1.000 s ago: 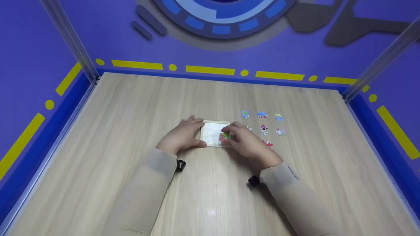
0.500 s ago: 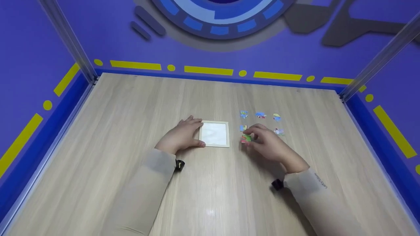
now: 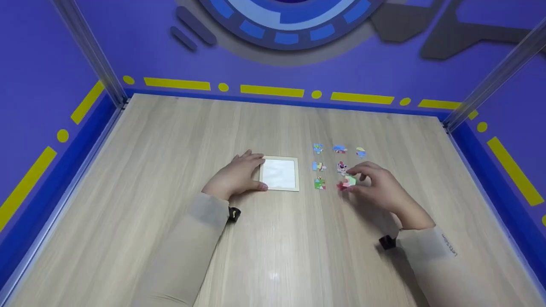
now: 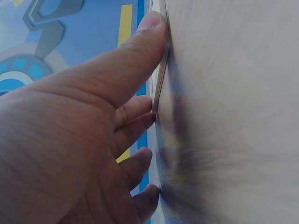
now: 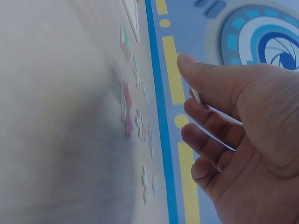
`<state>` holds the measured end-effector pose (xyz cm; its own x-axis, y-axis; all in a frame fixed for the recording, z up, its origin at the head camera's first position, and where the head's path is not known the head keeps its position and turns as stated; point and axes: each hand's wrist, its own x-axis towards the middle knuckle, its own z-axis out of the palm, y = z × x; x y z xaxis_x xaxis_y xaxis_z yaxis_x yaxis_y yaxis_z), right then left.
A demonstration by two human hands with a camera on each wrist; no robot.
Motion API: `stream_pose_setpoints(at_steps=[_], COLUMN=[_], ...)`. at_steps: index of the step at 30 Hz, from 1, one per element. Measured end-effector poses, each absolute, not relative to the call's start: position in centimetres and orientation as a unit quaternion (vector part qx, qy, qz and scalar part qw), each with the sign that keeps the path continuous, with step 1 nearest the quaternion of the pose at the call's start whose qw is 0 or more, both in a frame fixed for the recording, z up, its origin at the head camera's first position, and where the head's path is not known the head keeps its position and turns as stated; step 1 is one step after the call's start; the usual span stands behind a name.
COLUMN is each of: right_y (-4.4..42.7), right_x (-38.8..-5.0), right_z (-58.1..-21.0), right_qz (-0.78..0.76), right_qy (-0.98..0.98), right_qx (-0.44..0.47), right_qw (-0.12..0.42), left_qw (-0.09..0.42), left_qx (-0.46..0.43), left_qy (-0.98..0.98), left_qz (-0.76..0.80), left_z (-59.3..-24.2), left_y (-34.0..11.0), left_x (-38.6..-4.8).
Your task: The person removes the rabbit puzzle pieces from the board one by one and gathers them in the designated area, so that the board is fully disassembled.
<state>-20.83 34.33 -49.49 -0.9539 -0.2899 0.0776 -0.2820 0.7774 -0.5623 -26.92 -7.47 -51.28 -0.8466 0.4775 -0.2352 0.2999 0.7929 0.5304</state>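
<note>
My left hand rests at the left side of a small square wooden frame with a white inside. Its thumb lies on the near left corner and its fingertips touch the far left corner. To the right, my right hand pinches a pale green jigsaw piece between thumb and fingers, above the table. In the right wrist view the edge of that jigsaw piece shows below the thumb. Just beneath the held piece lies a red jigsaw piece.
Several loose jigsaw pieces lie in rows right of the frame, among them a green one and a blue one. The wooden table ends at purple-blue walls at the back and sides.
My right hand has moved right, from over the frame past the left column of pieces. A green jigsaw piece now lies on the table behind it. The left hand stays put.
</note>
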Motion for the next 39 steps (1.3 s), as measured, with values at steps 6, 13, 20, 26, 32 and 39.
stream_pose_setpoints(at_steps=[6,13,20,26,32,39], right_y=[36.1,37.5,38.4,39.0,39.3,39.3], right_x=[-20.5,-20.4,-20.3,-20.1,-19.9,-20.2], right_z=[-49.6,-49.9,-50.3,-50.6,-51.3,-51.8], right_qz=[-0.287,-0.291,-0.295,-0.298,-0.292,-0.279], right_qy=[0.95,0.95,0.95,0.949,0.95,0.952], right_qx=[-0.125,-0.111,-0.096,-0.085,-0.086,-0.101], right_qw=[0.015,0.023,0.042,0.052,0.062,0.068], left_qw=[0.178,0.18,0.174,0.173,0.172,0.173], left_qx=[0.213,0.209,0.211,0.217,0.217,0.217], left_qy=[0.931,0.93,0.931,0.928,0.926,0.926], left_qz=[0.239,0.243,0.242,0.249,0.256,0.255], left_z=[-51.4,-51.5,-51.5,-51.3,-51.4,-51.4], left_y=[-7.5,-7.6,-7.6,-7.5,-7.5,-7.6], left_x=[-26.9,-27.0,-27.0,-26.8,-26.9,-26.9])
